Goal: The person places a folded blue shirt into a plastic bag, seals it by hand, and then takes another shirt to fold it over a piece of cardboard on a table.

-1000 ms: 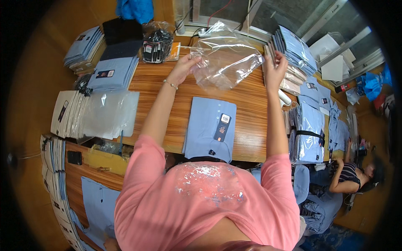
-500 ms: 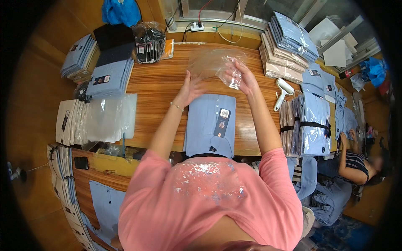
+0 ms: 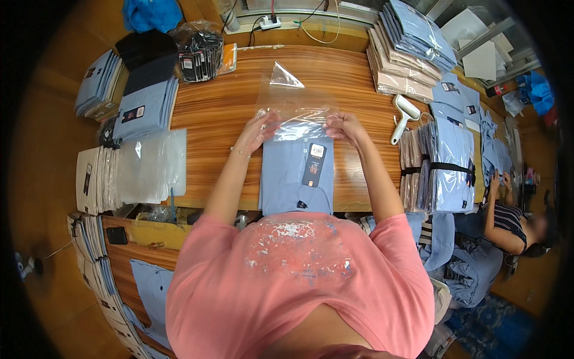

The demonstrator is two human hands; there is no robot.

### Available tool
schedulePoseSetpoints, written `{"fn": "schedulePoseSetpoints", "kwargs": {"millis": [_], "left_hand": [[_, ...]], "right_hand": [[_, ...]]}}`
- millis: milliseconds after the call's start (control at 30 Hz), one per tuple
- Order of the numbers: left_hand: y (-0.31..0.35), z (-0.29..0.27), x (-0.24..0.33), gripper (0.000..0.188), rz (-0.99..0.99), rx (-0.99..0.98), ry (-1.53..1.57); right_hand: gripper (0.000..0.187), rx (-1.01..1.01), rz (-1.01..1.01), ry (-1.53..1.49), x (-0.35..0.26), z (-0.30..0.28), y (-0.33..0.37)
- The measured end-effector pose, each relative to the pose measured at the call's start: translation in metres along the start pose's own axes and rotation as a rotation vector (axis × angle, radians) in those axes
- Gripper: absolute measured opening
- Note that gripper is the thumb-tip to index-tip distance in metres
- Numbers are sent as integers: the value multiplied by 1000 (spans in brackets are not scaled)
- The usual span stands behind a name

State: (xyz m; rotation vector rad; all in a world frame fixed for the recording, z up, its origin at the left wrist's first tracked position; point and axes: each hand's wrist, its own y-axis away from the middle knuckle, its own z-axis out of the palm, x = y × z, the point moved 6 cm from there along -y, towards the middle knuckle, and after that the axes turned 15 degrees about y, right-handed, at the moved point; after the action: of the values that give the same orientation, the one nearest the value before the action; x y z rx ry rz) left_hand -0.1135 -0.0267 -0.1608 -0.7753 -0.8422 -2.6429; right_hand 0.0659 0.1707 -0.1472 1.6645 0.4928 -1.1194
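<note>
A folded light blue shirt lies on the wooden table in front of me, its dark hang tag facing up on the right half. Over the shirt's far end a clear plastic bag is stretched, its near part covering that end and its far part resting toward the back of the table. My left hand grips the bag's left edge, fingers closed. On the opposite edge my right hand pinches the plastic, thumb and fingers together. How far the shirt reaches inside the bag is hard to tell through the shine.
A white lint roller lies right, beside bagged shirts bound with a black strap. Flat clear bags and folded shirts stand left. Shirt stacks rise back right. Another person sits far right.
Both hands have come nearer with the bag, from beyond the shirt to its far end. The left hand, open before, now grips the bag's left edge, and the bag is spread wide.
</note>
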Motion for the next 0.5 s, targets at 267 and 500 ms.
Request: {"fn": "schedulePoseSetpoints", "kwargs": {"millis": [267, 500], "left_hand": [[-31, -23, 24, 26, 541, 394, -1234], [-49, -40, 18, 20, 143, -9, -690]], "right_hand": [[7, 224, -14, 191, 33, -12, -46], [14, 69, 119, 427, 42, -30, -65]]}}
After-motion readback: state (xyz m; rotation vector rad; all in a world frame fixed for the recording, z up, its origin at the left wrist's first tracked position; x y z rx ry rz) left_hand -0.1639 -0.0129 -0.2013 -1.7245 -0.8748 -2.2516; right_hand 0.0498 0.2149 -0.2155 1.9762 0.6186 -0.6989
